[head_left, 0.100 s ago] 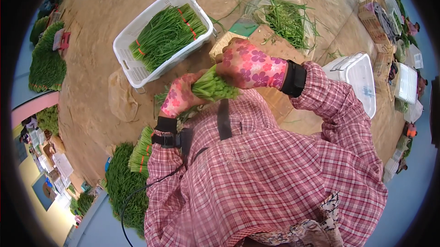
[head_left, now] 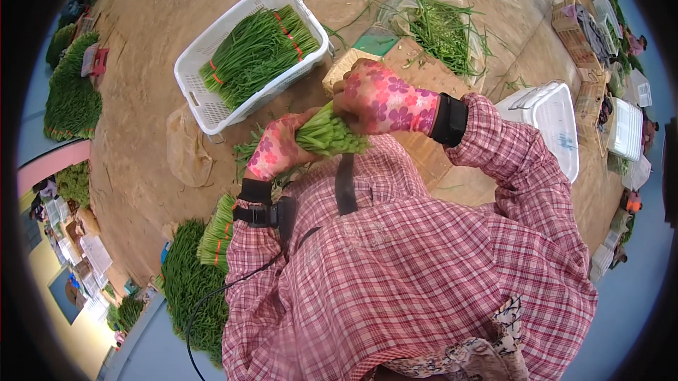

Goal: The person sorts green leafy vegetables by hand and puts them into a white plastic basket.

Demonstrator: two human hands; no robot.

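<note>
My left hand (head_left: 277, 146), in a pink flowered glove with bare fingers, is closed around a bunch of garlic chives (head_left: 330, 134) above my lap. The pale cut stalk ends point right, and the darker leaves (head_left: 247, 155) stick out left of the hand. My right hand (head_left: 381, 98), gloved the same way, is curled in a fist against the top right of the bunch. Its fingertips are turned away, so whatever they pinch is hidden. Beyond my hands, a white slotted crate (head_left: 191, 77) holds banded chive bunches (head_left: 258, 56).
Loose green trimmings (head_left: 441, 31) lie on a plastic sheet ahead. To the right stands a white plastic tub (head_left: 554, 130). A crumpled clear bag (head_left: 189, 148) rests on the floor left. More chives (head_left: 191, 282) are heaped by my left arm, and a cable (head_left: 212, 293) hangs there.
My right wrist has shifted slightly left and up, its fist still against the bunch. The leaves beside my left hand spread a little further left.
</note>
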